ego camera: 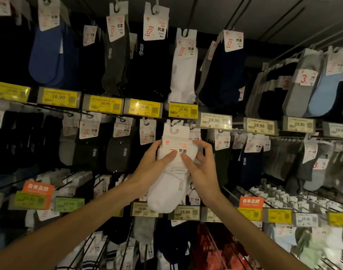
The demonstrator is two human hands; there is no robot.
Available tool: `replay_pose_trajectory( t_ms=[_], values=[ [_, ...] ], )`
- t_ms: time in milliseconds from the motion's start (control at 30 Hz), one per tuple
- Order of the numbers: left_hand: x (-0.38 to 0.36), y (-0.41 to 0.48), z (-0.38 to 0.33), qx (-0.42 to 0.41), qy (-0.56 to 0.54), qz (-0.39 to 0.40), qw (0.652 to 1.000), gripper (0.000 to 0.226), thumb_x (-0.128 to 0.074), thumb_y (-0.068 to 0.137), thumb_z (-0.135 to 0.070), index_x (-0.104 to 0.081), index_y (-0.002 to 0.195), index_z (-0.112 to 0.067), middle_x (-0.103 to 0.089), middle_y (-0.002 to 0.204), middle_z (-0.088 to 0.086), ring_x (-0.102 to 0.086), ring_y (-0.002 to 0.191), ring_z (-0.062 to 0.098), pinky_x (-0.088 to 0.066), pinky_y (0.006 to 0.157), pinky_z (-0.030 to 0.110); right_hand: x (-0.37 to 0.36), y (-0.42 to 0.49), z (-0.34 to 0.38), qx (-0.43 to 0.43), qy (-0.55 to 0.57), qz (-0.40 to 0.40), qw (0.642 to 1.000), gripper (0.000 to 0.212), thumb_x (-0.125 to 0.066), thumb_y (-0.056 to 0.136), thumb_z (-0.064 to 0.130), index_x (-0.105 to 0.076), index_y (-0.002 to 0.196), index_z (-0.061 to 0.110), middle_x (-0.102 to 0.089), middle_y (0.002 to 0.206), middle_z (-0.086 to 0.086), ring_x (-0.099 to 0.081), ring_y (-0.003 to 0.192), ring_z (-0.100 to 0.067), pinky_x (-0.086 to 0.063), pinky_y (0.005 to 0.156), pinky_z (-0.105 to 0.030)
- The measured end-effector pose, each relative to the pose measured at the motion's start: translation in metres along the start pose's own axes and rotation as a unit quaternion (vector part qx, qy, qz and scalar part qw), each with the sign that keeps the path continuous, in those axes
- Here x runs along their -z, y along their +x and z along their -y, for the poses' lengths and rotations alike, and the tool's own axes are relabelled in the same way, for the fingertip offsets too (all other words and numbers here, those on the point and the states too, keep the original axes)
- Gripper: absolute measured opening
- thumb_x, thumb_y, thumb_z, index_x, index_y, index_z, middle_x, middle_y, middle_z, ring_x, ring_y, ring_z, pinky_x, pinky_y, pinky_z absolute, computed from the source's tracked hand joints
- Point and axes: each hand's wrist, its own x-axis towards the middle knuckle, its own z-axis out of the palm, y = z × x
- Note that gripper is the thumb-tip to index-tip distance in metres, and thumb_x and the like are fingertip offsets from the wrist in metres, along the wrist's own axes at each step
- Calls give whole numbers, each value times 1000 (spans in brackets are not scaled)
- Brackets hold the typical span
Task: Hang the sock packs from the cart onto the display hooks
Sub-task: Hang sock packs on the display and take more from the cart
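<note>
1. While both hands hold it up before the middle row of the display, the white sock pack (pixel 171 172) stands upright. Its card header sits just below the yellow 16.90 price tag (pixel 183 110).
2. The left hand (pixel 153 164) grips the pack's left edge, with the thumb pressed on the card front and the fingers curled behind.
3. The right hand (pixel 201 168) pinches the right edge. Its thumb lies on the front near the other thumb, and the remaining fingers are loosely spread round the side.
4. The header's cut-out (pixel 175 131) overlaps more white cards (pixel 174 122) hanging behind it. They hide the hook, so I cannot tell whether the pack is on it.
5. Dark sock packs (pixel 118 152) crowd close on the left, and carded packs (pixel 223 145) hang just beside on the right.
6. A white pair (pixel 183 75) hangs in the row above.
7. The pack's toe covers part of the lower tag row, just beside the 25.90 tag (pixel 185 212).
</note>
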Motion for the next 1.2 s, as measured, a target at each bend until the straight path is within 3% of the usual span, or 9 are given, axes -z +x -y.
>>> replay_pose_trajectory(
  t_ms=[167, 333, 467, 600, 800, 933, 1033, 1133, 1200],
  values=[
    [-7, 7, -13, -37, 41, 28, 998, 46, -58, 98, -33, -38, 136, -49, -60, 120, -26, -62, 107, -3, -53, 86, 20, 1, 5, 11, 18, 25, -51, 998, 29, -63, 93, 5, -50, 115, 20, -69, 109, -11, -70, 99, -22, -60, 77, -38],
    [-6, 22, -23, -36, 90, 46, 994, 52, -54, 99, -40, -33, 145, -51, -59, 130, -22, -58, 115, 0, -48, 99, 28, -6, 17, 17, 27, 30, -95, 995, 23, -61, 94, 7, -52, 113, 15, -71, 101, -7, -71, 88, -15, -59, 69, -29],
    [-5, 34, -27, -34, 99, 26, 994, 44, -56, 99, -36, -43, 139, -46, -64, 125, -20, -61, 114, 4, -48, 103, 35, -12, 30, 17, 15, 24, -106, 994, 15, -61, 95, 9, -55, 108, 14, -72, 93, -3, -71, 78, -13, -59, 69, -36],
    [-5, 37, -34, -30, 93, 17, 995, 41, -57, 98, -30, -49, 137, -40, -66, 121, -16, -63, 111, 7, -50, 97, 30, -16, 39, 11, 17, 2, -113, 993, 14, -59, 97, 15, -60, 107, 24, -70, 102, -11, -72, 87, -24, -61, 72, -43],
    [-9, 38, -34, -26, 98, 12, 995, 42, -57, 98, -25, -49, 136, -40, -66, 118, -14, -63, 109, 8, -50, 93, 29, -12, 40, 3, -18, 12, -122, 992, 20, -58, 98, 20, -66, 112, 31, -68, 111, -10, -70, 97, -22, -60, 79, -41],
    [-9, 41, -31, -19, 130, 7, 991, 54, -54, 100, -25, -34, 148, -41, -60, 125, -14, -58, 111, 5, -44, 75, 13, -7, 47, 1, -40, -50, -79, 995, 29, -54, 99, 20, -63, 124, 30, -67, 117, -7, -70, 96, -15, -59, 81, -35],
    [-7, 44, -28, -6, 168, 0, 986, 61, -54, 101, -25, -25, 151, -41, -50, 117, -20, -50, 106, 1, -38, 67, 3, -6, 51, -2, -45, -160, -4, 986, 47, -52, 99, 23, -44, 146, 29, -47, 145, -2, -55, 116, -8, -47, 95, -25],
    [-3, 46, -20, 2, 204, -25, 979, 60, -53, 101, -22, -27, 151, -39, -49, 128, -11, -49, 113, 8, -42, 90, 18, -9, 52, -6, -10, -338, 47, 940, 60, -50, 99, 30, -25, 154, 26, -21, 152, -6, -46, 109, -14, -36, 82, -8],
    [2, 46, -13, 15, 225, -38, 973, 61, -53, 99, -20, -29, 152, -38, -51, 138, -5, -51, 120, 16, -45, 97, 28, -10, 58, -11, 13, -417, 58, 907, 64, -50, 99, 31, -20, 155, 22, -11, 154, -10, -48, 112, -23, -37, 84, -15]
  ],
)
